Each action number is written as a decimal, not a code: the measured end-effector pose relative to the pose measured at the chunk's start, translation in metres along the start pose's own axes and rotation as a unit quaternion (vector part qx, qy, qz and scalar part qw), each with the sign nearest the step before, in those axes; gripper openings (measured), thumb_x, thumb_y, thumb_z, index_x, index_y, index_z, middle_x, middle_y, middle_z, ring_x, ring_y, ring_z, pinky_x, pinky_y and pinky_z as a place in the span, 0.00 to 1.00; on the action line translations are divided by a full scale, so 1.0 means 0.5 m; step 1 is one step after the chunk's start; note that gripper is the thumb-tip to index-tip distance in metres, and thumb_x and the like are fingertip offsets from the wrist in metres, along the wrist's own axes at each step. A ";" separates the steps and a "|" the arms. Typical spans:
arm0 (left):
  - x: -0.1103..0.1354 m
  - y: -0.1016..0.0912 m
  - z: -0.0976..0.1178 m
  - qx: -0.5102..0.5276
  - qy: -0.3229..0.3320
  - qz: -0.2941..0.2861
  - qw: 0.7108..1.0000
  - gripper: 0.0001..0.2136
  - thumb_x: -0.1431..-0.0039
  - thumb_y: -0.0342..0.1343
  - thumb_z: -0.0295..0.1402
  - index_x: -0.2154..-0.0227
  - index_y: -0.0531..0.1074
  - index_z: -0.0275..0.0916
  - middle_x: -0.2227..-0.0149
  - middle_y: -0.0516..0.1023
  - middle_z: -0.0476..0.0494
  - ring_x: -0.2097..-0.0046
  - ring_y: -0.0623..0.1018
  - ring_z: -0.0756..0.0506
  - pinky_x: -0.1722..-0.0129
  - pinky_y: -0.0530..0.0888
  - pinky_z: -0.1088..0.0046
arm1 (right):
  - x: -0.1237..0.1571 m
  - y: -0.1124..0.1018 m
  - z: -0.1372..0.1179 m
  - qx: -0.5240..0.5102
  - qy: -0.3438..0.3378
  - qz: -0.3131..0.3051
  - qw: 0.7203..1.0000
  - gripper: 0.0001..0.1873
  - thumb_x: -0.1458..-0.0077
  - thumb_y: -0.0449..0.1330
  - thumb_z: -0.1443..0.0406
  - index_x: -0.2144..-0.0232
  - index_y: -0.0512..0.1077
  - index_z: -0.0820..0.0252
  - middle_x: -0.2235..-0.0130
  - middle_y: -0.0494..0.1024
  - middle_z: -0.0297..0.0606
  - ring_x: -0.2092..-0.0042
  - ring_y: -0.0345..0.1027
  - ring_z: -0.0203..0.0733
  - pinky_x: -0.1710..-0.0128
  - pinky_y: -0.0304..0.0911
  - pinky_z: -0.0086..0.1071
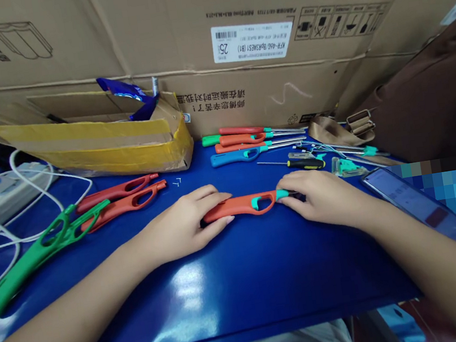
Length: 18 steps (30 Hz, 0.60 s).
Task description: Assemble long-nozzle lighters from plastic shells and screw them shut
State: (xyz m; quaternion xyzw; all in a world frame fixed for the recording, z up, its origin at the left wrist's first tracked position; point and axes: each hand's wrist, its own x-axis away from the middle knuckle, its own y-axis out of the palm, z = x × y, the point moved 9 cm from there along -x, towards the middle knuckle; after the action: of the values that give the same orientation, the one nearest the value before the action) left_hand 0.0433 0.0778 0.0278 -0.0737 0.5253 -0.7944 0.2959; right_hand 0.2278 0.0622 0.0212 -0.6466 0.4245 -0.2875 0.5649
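Note:
An orange gas lighter [237,207] with a teal trigger lies across the middle of the blue table, held at both ends. My left hand [192,219] is closed round its handle end, thumb and fingers on opposite sides. At the teal collar, my right hand [317,197] pinches the lighter; the hand mostly hides the metal tube. Behind it lies a row of assembled lighters, among them a blue lighter [234,157] and a red lighter [243,130]. A screwdriver [306,164] with a black and yellow handle rests behind my right hand.
Green lighter shells [31,263] and red lighter shells [118,194] lie on the left, near a white power strip [4,196] with cables. A yellow-taped carton [100,147] stands behind. A phone [412,200] lies at right beside teal parts [347,166]. A large cardboard box [172,25] closes off the back.

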 end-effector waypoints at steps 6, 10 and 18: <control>-0.001 -0.012 -0.024 -0.010 -0.024 0.060 0.998 0.13 0.35 0.60 0.38 0.52 0.77 0.36 0.56 0.79 0.40 0.56 0.79 0.43 0.54 0.77 0.67 | 0.000 -0.002 0.000 -0.051 -0.006 0.009 0.999 0.07 0.35 0.58 0.63 0.58 0.75 0.57 0.61 0.79 0.39 0.60 0.73 0.44 0.61 0.64 0.35; 0.002 -0.012 -0.045 -0.042 -0.063 0.059 0.995 0.15 0.37 0.62 0.39 0.50 0.78 0.38 0.55 0.79 0.40 0.56 0.79 0.42 0.56 0.77 0.65 | -0.001 0.003 0.001 -0.031 -0.021 -0.006 0.999 0.10 0.32 0.55 0.61 0.57 0.74 0.57 0.60 0.79 0.41 0.57 0.72 0.47 0.56 0.66 0.39; 0.002 -0.011 -0.044 -0.006 -0.069 0.056 0.996 0.15 0.37 0.61 0.38 0.51 0.79 0.37 0.58 0.78 0.41 0.62 0.79 0.46 0.62 0.77 0.70 | 0.002 -0.024 0.015 0.002 -0.006 0.006 1.000 0.09 0.38 0.59 0.62 0.56 0.75 0.57 0.56 0.79 0.42 0.52 0.70 0.52 0.49 0.66 0.47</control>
State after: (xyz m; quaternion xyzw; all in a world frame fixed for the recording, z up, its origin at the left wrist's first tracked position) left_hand 0.0308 0.0962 0.0227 -0.1006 0.5117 -0.7666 0.3747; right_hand 0.2371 0.0651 0.0312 -0.6444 0.4244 -0.2811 0.5706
